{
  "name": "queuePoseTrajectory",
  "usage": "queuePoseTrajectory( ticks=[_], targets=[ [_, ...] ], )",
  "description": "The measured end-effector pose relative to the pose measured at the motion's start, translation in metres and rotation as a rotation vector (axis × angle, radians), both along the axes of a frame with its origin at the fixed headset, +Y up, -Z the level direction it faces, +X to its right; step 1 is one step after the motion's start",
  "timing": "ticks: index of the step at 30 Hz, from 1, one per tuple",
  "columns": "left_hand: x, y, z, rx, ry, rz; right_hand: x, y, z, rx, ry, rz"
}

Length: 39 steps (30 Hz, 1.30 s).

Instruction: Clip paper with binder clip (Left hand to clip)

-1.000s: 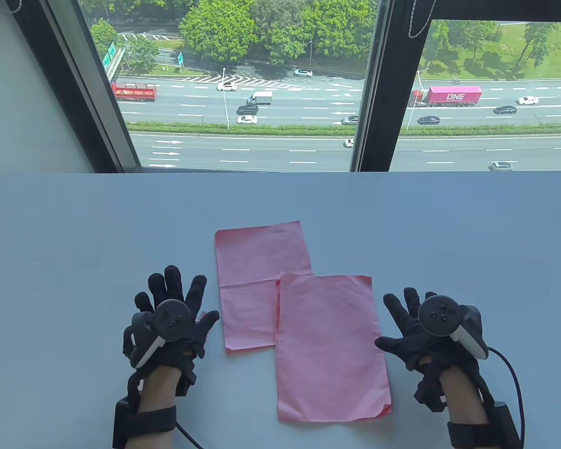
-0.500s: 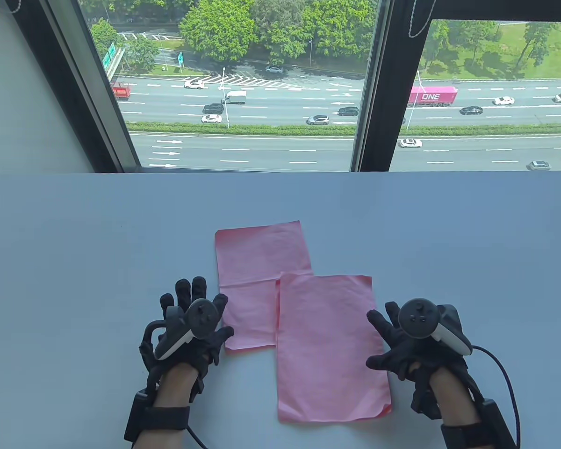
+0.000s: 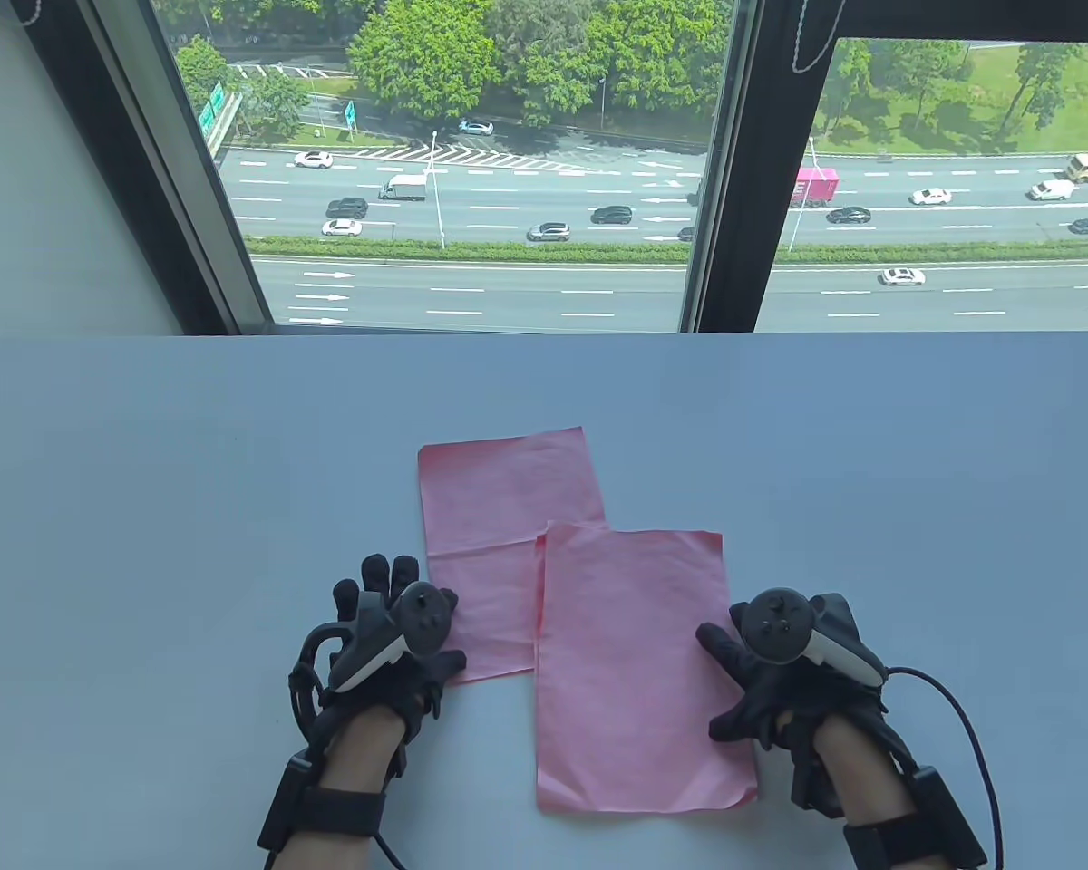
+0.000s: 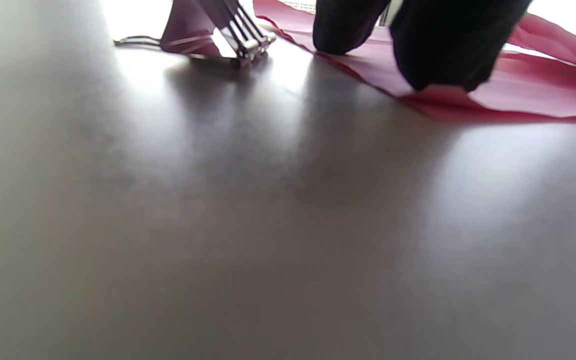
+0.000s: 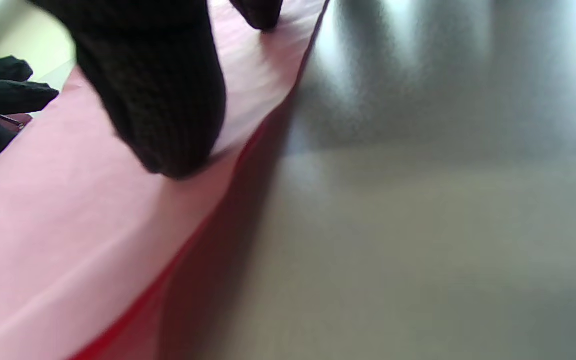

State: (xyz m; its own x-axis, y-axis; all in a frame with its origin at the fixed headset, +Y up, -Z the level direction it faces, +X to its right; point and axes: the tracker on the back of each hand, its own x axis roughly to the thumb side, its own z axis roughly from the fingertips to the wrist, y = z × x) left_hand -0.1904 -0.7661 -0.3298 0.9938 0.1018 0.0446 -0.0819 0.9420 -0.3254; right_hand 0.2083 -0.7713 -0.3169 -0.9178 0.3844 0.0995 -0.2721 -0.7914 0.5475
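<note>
Risk: both sheets loose on tabletop (image 3: 145,453); my left hand (image 3: 390,648) and right hand (image 3: 780,671) fingers only press flat, gripping nothing, so far sheet (image 3: 499,507) and near sheet (image 3: 635,652) may skew before binder clip (image 4: 208,35) bites.

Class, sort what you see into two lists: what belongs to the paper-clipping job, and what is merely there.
Belongs to the job:
- far pink sheet
- near pink sheet
- binder clip, standing on the table under the left hand
- right hand, fingers on the near pink sheet

Merely there:
- table
- window with the road outside
</note>
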Motion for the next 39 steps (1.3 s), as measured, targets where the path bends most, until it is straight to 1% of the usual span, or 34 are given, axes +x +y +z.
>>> queuePoseTrajectory(
  ticks=[7,13,23,27,29,31,34,36,39],
  targets=[
    [0.005,0.002,0.003,-0.009,-0.054,0.009,-0.001,-0.001,-0.001,0.017,0.0,-0.013],
    [0.009,0.003,0.005,-0.026,-0.063,0.02,-0.003,-0.001,-0.001,0.032,0.001,-0.022],
    [0.02,0.006,0.011,-0.102,-0.126,0.022,-0.006,-0.003,-0.002,0.052,0.0,-0.03],
    [0.025,0.007,0.012,-0.083,-0.149,0.03,-0.006,-0.003,-0.002,0.058,0.001,-0.032],
    [0.025,0.007,0.012,-0.05,-0.149,0.039,-0.003,0.0,-0.003,0.058,-0.004,-0.052],
    [0.024,0.007,0.01,0.01,-0.15,0.064,0.001,0.008,-0.003,0.086,-0.021,-0.081],
    [0.022,0.008,0.01,0.028,-0.137,0.078,0.006,0.017,0.001,0.109,-0.035,-0.069],
    [0.022,0.005,0.009,0.003,-0.137,0.056,0.006,0.018,0.003,0.085,-0.036,-0.039],
    [0.023,-0.001,0.008,-0.06,-0.139,0.033,0.001,0.013,0.005,0.053,-0.02,-0.007]
  ],
)
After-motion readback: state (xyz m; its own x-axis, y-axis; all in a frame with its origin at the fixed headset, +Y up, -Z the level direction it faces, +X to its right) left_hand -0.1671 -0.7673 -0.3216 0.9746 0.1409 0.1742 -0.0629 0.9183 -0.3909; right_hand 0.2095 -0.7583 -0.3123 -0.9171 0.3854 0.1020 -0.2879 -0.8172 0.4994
